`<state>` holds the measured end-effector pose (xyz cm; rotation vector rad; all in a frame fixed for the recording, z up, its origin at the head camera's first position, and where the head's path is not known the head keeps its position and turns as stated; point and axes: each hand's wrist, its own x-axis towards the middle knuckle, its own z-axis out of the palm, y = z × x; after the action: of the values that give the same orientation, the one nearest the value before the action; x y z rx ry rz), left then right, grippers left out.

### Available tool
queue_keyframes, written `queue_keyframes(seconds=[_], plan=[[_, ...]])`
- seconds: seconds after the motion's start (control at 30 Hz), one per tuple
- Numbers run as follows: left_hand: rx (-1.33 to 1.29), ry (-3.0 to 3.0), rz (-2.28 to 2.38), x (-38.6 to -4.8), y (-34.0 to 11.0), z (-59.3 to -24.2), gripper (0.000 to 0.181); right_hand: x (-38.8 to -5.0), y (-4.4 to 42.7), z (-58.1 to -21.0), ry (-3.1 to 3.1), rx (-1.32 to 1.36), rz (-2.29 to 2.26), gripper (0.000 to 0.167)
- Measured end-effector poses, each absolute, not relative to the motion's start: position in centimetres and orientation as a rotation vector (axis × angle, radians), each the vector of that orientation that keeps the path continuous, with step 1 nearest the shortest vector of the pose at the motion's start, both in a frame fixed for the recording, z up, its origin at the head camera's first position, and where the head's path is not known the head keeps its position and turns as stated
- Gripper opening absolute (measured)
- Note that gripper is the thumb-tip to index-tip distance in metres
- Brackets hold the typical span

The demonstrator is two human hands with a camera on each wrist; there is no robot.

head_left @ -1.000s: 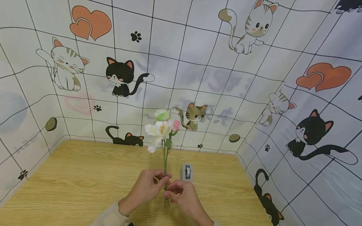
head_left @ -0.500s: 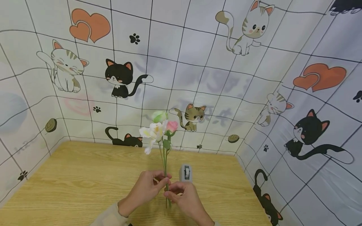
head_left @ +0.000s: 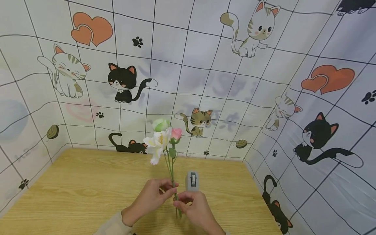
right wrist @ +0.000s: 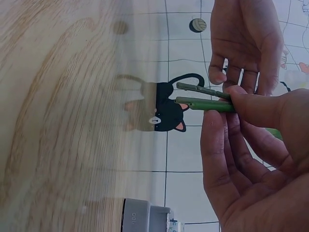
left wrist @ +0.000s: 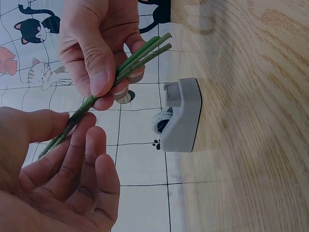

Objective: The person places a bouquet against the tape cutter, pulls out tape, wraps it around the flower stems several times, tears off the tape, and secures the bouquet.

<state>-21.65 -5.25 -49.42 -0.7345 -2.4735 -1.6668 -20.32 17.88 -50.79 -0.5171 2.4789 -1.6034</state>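
Note:
A small bunch of flowers stands upright over the table: a white flower [head_left: 158, 141], a pink rose [head_left: 176, 133] and a light green bloom [head_left: 161, 124]. My left hand [head_left: 155, 195] pinches the green stems [left wrist: 83, 107] between thumb and index finger. Just below it, my right hand [head_left: 197, 208] grips the same stems near their lower ends. In the right wrist view the cut stem ends [right wrist: 195, 101] stick out past the thumb and fingers, slightly apart from one another. The blooms are out of sight in the left wrist view.
A grey tape dispenser [head_left: 192, 181] with a roll of tape stands on the wooden table [head_left: 97, 182], just beyond my right hand. A white cloth [head_left: 176, 75] printed with cats and hearts hangs behind the table and along its sides.
The blooms have tilted and shifted to the left, with the pink rose showing more fully. The stem ends have swung a little to the right, and my right hand has moved slightly right.

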Motion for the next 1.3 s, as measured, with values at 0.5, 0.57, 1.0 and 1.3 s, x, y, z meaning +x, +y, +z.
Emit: queue_keyframes(seconds=[0.5,0.57,1.0,1.3], plan=[[-0.731,-2.479,-1.645,-21.3,-5.7,-49.4,0.008,-19.9,18.8,-50.8,2.538,-0.501,-1.539,0.011],[-0.724,-2.489,-1.635,-21.3,-5.7,-49.5,0.009,-20.0,18.9,-50.8,2.539,-0.494,-1.534,0.010],[-0.638,-2.523,-1.543,-21.9,-7.9,-49.9,0.015,-20.5,20.9,-51.1,2.625,-0.496,-1.463,0.011],[-0.600,-2.579,-1.379,-21.7,-10.5,-51.1,0.013,-20.9,23.1,-51.2,2.710,-0.405,-1.376,0.011]])
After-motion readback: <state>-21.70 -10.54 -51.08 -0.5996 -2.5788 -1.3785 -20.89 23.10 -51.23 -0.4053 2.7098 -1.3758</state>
